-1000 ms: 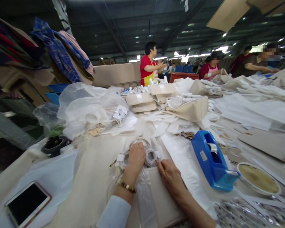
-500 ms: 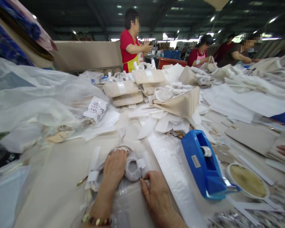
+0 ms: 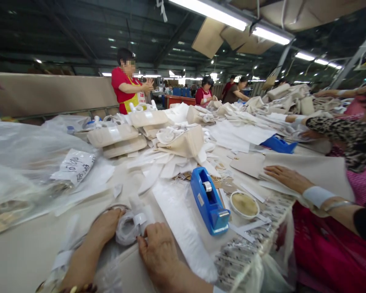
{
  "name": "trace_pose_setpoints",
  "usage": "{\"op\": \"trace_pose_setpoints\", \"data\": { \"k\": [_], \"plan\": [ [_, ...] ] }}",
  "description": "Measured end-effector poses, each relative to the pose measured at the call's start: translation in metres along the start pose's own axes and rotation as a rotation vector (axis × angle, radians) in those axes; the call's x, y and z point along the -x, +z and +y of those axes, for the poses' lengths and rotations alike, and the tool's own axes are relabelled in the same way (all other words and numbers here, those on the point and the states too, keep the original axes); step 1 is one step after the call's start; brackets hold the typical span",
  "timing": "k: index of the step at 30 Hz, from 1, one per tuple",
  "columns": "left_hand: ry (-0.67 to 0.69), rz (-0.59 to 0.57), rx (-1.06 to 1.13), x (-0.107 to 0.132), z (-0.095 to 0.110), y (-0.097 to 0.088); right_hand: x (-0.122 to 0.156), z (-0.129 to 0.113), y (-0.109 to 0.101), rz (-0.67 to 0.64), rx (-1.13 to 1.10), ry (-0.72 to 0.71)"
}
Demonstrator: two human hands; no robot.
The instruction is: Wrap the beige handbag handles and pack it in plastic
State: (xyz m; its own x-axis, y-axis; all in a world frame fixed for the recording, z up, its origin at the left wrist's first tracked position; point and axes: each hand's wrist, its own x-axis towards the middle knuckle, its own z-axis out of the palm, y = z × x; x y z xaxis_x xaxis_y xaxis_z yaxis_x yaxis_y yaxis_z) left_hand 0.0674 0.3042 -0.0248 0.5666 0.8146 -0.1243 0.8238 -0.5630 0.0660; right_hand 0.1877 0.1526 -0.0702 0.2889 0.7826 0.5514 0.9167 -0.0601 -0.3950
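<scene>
My left hand lies closed over a strap wrapped in clear plastic, its fingertips partly hidden at the loop's top. Beside those fingers is a coil in clear plastic with a white band round it. My right hand is just right of the coil, fingers curled and thumb near the coil's lower edge; whatever is between the fingers is hidden. Under both hands lies a flat beige piece, partly covered by plastic film.
A blue tape dispenser and a round tub of yellowish paste stand to the right. Beige bags and white paper are heaped behind. Plastic sheeting covers the left. A co-worker's hand rests on a beige panel at right.
My view has swung right and tilted up, so everything sits further left and the co-worker at right shows. Both my hands keep nearly the same place around the coil.
</scene>
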Motion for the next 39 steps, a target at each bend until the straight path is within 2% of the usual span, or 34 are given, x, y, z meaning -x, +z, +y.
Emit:
{"op": "trace_pose_setpoints", "data": {
  "k": [8, 16, 19, 26, 39],
  "plan": [
    [-0.143, -0.010, -0.046, 0.017, 0.014, -0.004, -0.003, 0.003, -0.005, -0.017, -0.057, -0.062],
    [-0.214, -0.028, -0.011, 0.015, 0.017, -0.003, 0.000, 0.009, 0.005, 0.022, -0.114, -0.094],
    [-0.227, -0.026, -0.005, 0.014, 0.018, -0.004, -0.001, 0.010, 0.004, 0.036, -0.176, -0.102],
    [-0.233, 0.004, -0.010, 0.017, 0.020, -0.004, -0.003, 0.011, -0.008, -0.062, -0.249, -0.087],
    [-0.207, 0.066, 0.029, 0.020, 0.016, -0.001, -0.003, 0.013, -0.013, -0.056, -0.311, -0.100]
  ]
}}
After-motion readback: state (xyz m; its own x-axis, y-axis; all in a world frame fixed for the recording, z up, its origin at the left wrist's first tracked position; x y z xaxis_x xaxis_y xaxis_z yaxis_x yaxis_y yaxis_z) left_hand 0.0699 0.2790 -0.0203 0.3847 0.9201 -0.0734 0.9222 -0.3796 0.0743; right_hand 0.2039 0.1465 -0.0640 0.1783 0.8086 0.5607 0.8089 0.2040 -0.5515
